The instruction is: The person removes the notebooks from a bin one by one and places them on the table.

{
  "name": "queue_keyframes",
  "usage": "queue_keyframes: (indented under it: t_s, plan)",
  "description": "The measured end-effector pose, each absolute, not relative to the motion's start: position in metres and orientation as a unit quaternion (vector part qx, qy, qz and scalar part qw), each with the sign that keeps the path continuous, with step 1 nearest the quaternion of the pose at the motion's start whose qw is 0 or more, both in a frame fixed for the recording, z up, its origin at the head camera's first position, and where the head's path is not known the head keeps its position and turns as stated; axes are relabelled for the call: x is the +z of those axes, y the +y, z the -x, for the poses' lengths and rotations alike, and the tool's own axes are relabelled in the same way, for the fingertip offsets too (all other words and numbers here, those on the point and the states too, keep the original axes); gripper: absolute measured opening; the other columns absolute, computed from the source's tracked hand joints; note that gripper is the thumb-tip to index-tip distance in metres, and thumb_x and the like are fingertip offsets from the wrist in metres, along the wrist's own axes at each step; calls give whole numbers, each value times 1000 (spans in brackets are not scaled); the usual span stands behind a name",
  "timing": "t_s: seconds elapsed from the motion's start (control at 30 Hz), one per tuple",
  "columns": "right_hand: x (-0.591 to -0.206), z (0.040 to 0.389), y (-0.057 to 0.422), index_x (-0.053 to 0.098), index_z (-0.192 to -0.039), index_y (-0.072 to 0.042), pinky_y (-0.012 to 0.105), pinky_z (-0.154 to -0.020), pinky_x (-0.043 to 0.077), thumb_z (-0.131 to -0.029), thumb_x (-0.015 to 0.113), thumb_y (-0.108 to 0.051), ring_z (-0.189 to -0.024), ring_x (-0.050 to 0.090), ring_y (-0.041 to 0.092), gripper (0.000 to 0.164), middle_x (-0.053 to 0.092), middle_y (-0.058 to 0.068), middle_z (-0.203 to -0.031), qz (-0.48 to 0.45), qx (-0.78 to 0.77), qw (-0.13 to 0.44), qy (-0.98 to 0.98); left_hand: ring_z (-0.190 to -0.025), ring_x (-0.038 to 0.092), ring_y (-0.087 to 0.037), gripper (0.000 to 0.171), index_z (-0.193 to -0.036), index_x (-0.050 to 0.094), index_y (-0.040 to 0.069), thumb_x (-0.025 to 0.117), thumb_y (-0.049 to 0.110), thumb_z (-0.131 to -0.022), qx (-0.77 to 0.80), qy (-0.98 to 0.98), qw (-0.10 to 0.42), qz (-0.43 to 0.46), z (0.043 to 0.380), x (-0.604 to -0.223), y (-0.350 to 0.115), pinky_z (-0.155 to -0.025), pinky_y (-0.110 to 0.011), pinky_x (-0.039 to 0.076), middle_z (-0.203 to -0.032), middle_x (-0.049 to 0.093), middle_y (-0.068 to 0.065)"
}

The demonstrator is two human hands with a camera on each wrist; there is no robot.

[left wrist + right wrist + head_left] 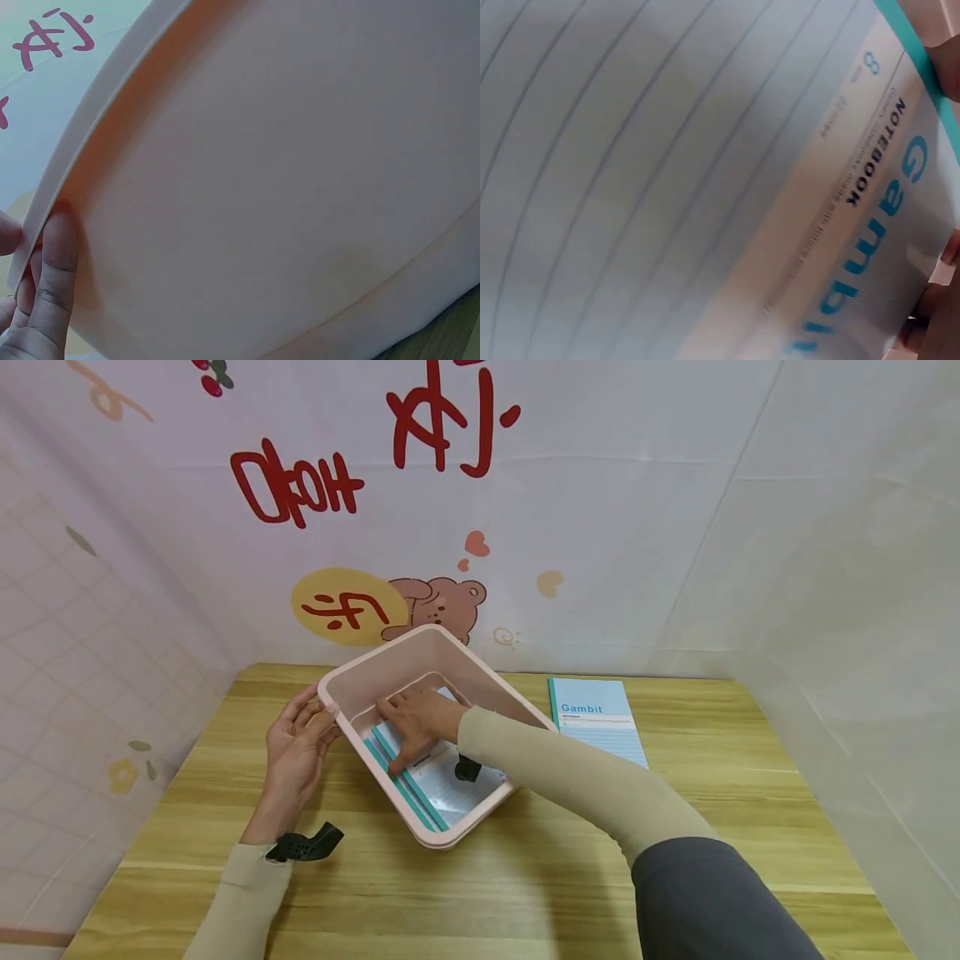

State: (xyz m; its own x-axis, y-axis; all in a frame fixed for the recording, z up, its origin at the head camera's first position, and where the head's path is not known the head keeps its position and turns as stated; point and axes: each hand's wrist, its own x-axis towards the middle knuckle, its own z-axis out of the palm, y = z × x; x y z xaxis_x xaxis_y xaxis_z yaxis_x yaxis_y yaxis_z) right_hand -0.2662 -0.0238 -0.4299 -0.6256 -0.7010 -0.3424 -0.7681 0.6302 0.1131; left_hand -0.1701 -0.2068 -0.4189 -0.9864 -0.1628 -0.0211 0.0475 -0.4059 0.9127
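Fingers, left side: the left hand (292, 747) pinches the rim at the left corner of the pink bin (442, 652), digits on both faces of the lip; one thin lip is all we see it holding, so a slack pinch could let that corner swing or drop.
Fingers, right side: the right hand (420, 722) reaches down inside the bin, grasping the upper notebook (450, 781), thumb at the teal spine and other digits at another edge; we judge that a hold on edges alone could slip or bow the cover.
Notebooks in the bin: the lower notebook (410, 802) lies under the upper one, its spine showing just beside; the two overlap closely, so friction could drag both together or skew the pair against the wall.
Bin footing: it stands askew over the desk (750, 760); we cannot tell whether its whole base rests there; uneven pressure from the two hands might tip or slide it.
Right wrist: the sleeve (570, 756) crosses the bin's right rim, and the black wrist device (467, 768) sits low over the upper notebook; either could catch the rim or scuff the cover.
Gambit notebook outside: this loose notebook (600, 722) lies right of the bin, partly behind the sleeve; we think a sideways sweep of that arm could nudge it.
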Motion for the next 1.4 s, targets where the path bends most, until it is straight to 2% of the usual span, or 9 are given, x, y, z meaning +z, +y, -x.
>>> queue_keyframes:
  t_s: [0.13, 0.4, 0.57, 0.7, 0.97, 1.17, 1.4]
  plan:
    - [-431, 264, -21, 33, -151, -26, 40, -117, 43, -80, 55, -87, -145, 40, 19, 96, 44, 0, -156, 408, 136, 140, 892, -95, 68, -12, 52, -145, 45, 4, 67, 2, -98, -841, -536, 61, -46, 170, -420, -206, -79, -19, 62, -114, 59, -6]
    - [-431, 266, -18, 30, -156, -28, 47, -122, 34, -73, 52, -95, -146, 38, 19, 109, 43, -2, -159, 409, 156, 114, 892, -96, 68, -11, 53, -146, 45, 5, 66, 3, -98, -839, -539, 57, -45, 169, -420, -205, -80, -19, 62, -115, 59, -5]
    - [-430, 270, -17, 27, -158, -26, 47, -124, 29, -76, 54, -91, -149, 33, 21, 108, 38, 2, -162, 413, 129, 110, 895, -97, 68, -12, 55, -148, 44, 4, 67, 3, -98, -838, -541, 59, -45, 169, -419, -204, -80, -19, 62, -115, 59, -5]
    - [-427, 272, -17, 29, -156, -25, 46, -120, 31, -78, 56, -87, -146, 36, 21, 103, 40, 2, -159, 417, 104, 103, 897, -98, 68, -13, 55, -148, 44, 4, 67, 3, -98, -839, -539, 62, -47, 169, -420, -205, -80, -19, 62, -114, 59, -5]
    - [-420, 278, -19, 35, -151, -27, 39, -102, 34, -80, 57, -85, -139, 41, 20, 95, 46, -1, -153, 429, 84, 87, 895, -98, 67, -12, 53, -147, 45, 5, 67, 3, -98, -835, -543, 63, -55, 168, -420, -207, -79, -19, 62, -113, 59, -4]
    - [-414, 281, -19, 39, -144, -25, 40, -101, 33, -82, 61, -79, -136, 41, 20, 85, 47, -1, -149, 432, 60, 77, 896, -95, 68, -12, 51, -145, 47, 6, 67, 2, -98, -837, -541, 64, -57, 167, -420, -209, -78, -19, 62, -111, 60, -3]
    - [-404, 285, -13, 41, -140, -24, 42, -102, 34, -81, 63, -77, -132, 44, 19, 82, 50, -1, -144, 430, 33, 52, 901, -94, 68, -11, 53, -146, 45, 5, 67, 2, -98, -839, -539, 61, -49, 170, -419, -207, -79, -19, 62, -112, 59, -4]
